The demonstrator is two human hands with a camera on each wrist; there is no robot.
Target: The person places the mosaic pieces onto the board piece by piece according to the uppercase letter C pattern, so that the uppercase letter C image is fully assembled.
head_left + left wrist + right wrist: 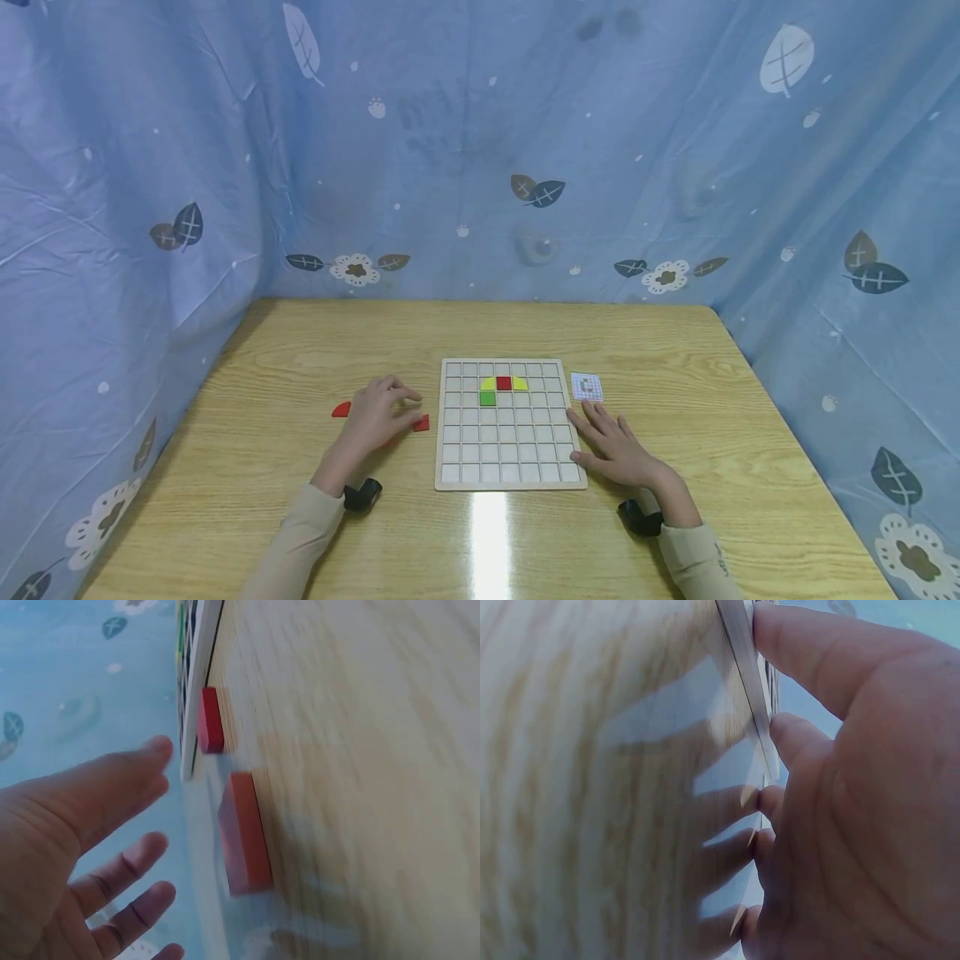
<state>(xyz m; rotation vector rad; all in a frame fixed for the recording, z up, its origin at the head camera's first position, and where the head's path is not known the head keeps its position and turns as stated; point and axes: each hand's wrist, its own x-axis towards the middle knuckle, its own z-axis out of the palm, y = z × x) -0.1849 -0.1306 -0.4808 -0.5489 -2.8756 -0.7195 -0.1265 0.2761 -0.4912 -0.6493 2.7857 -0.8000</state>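
Observation:
My left hand (375, 412) hovers left of the white grid board (510, 487), fingers spread and holding nothing. Close to its thumb lies a red square tile (422, 423) beside the board. A red quarter-round tile (341, 409) shows on the hand's far side, and another red piece is mostly hidden under it. In the left wrist view, a larger red piece (250, 836) lies below the fingertips. My right hand (618, 454) rests flat, its thumb and index finger touching the board's right edge. On the board sit a green square (487, 398), a red square (504, 383) and two yellow quarter-rounds (521, 384).
A small printed pattern card (587, 387) lies right of the board, just beyond the right fingertips. The wooden table (360, 333) backs onto a blue patterned curtain (465, 150). Black wrist cameras (640, 518) are strapped to both wrists.

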